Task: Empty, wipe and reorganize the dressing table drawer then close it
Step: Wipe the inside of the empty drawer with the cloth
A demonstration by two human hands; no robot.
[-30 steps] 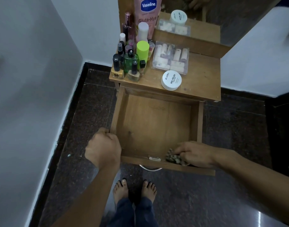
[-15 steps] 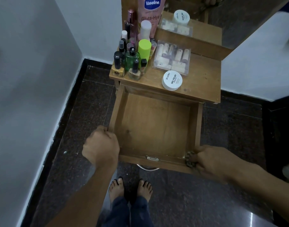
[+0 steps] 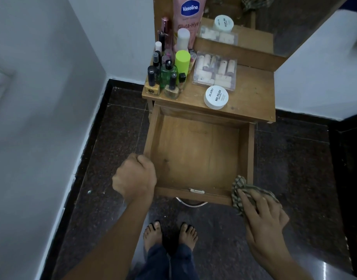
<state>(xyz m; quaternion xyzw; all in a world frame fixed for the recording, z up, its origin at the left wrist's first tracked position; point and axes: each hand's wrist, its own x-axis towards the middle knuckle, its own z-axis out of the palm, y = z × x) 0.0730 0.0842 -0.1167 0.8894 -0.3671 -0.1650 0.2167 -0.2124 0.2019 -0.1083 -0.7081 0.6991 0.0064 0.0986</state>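
Drawer (image 3: pixel 195 158) pulled fully out from under the tabletop (image 3: pixel 252 98), inside bare wood. Left hand (image 3: pixel 134 175) fisted around the drawer's front-left corner, fingers curled over the side wall. Right hand (image 3: pixel 262 215) at the front-right corner, fingers fairly straight and slightly spread, pressing a striped cloth (image 3: pixel 239 186) against the corner's outer face. Cloth bunches up past the fingertips and over the rim. Metal handle (image 3: pixel 190 203) hangs under the front panel, between the hands. On the tabletop: bottle cluster (image 3: pixel 167 75) left, clear box (image 3: pixel 215 70) and white jar (image 3: pixel 216 97) centre.
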